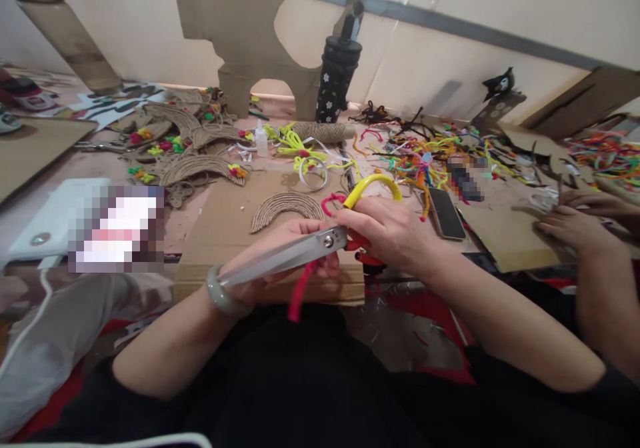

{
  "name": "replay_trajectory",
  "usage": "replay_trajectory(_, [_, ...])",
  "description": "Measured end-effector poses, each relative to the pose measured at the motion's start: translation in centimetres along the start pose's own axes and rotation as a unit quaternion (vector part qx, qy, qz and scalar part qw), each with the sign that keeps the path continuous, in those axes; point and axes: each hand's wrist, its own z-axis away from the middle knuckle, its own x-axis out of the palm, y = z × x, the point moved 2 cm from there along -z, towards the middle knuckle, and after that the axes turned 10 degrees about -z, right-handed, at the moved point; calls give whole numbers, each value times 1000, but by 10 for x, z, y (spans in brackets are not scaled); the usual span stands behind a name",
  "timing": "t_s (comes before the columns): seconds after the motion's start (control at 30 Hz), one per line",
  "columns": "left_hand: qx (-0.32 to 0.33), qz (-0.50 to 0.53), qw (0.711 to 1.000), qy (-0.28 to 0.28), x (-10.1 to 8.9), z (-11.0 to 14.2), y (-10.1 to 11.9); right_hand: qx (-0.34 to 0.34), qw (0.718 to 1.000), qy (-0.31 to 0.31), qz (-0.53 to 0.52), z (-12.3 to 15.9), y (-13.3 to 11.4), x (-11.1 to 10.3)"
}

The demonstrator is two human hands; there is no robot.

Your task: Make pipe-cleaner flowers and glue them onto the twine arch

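My right hand [393,231] is closed round the handles of a pair of scissors [295,255], one yellow loop and one red part showing. The long steel blades point left, across my left hand [280,255]. My left hand, a pale bangle [220,293] on its wrist, pinches a pink pipe cleaner [301,290] that hangs down from the fingers under the blades. Both hands hover over a flat cardboard box [220,225] on which a jute-cord arch [285,207] lies.
Jute shapes with bright pompoms [185,145], a small glue bottle [261,139], a black patterned tube [336,78] and heaps of coloured pipe cleaners [415,155] cover the table. A phone [446,213] lies right of me. Another person's hands [580,225] rest on cardboard at far right.
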Motion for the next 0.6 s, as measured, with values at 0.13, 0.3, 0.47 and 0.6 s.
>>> replay_trajectory(0.13, [65,15,998,-10,0,-6,-5,15,1000,1,4,7,5,0])
replay_trajectory(0.3, [33,-10,999,-12,4,-12,-1,4,1000,6,20,13,7,-1])
replay_trajectory(0.47, [21,-20,998,-51,6,-15,0,-12,999,-17,49,16,7,-2])
replay_trajectory(0.6, [15,24,997,-75,5,-20,-5,-27,998,-15,47,17,7,-1])
